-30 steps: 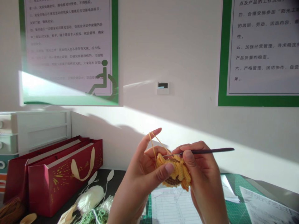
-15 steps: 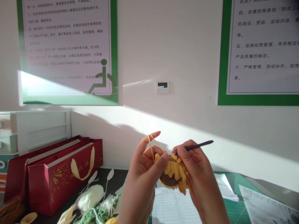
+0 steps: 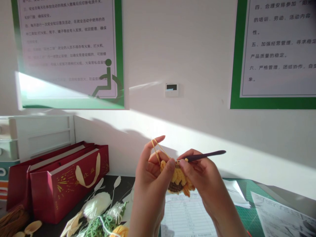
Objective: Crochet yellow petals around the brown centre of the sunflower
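Note:
Between my two hands, above the table, is a crocheted flower with yellow petals and a brown centre. My left hand pinches its left edge between thumb and fingers. A strand of yellow yarn loops over the raised left index finger and runs down to the flower. My right hand grips a dark-handled crochet hook, its handle pointing right. The hook's tip is at the flower's top edge, mostly hidden by fingers. The right thumb and fingertips touch the petals there.
Red gift bags stand at the left before white drawers. Near them lie a white yarn ball, green yarn and a yellow ball. Printed sheets lie on a green cutting mat. Behind is a wall with posters.
The flower and both hands sit slightly higher and more to the left. The hook's handle lies flatter, and the right fingers have shifted closer to the left thumb. The view has tilted slightly.

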`<move>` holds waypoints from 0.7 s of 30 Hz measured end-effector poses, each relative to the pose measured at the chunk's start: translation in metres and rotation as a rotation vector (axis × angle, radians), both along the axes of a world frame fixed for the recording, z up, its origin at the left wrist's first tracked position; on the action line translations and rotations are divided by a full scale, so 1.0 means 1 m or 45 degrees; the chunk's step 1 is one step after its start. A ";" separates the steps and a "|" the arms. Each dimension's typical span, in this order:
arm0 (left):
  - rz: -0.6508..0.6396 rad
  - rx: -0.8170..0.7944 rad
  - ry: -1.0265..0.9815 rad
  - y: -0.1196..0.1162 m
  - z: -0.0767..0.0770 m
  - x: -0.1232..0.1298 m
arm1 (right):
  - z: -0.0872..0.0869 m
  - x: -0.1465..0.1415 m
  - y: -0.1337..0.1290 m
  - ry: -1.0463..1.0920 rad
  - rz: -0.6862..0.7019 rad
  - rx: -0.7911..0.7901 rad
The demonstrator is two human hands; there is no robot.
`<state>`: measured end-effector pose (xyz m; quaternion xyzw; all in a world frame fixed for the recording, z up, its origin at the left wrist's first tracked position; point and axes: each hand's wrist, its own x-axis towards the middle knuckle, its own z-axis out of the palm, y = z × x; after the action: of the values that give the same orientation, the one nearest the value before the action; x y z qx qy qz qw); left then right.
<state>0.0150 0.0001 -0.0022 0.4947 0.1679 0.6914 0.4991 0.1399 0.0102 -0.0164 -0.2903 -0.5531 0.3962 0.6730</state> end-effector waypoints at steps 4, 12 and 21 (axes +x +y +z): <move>-0.031 -0.046 -0.064 0.002 0.003 -0.004 | 0.000 0.003 0.000 0.034 0.063 -0.008; 0.021 -0.074 -0.087 0.002 0.005 -0.009 | -0.004 0.009 0.004 0.006 0.061 0.026; -0.009 -0.062 -0.096 0.005 0.005 -0.013 | -0.007 0.002 0.008 0.086 -0.138 0.166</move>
<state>0.0019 0.0053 0.0026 0.4566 0.1639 0.7035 0.5193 0.1417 0.0183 -0.0238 -0.2620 -0.5382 0.3319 0.7291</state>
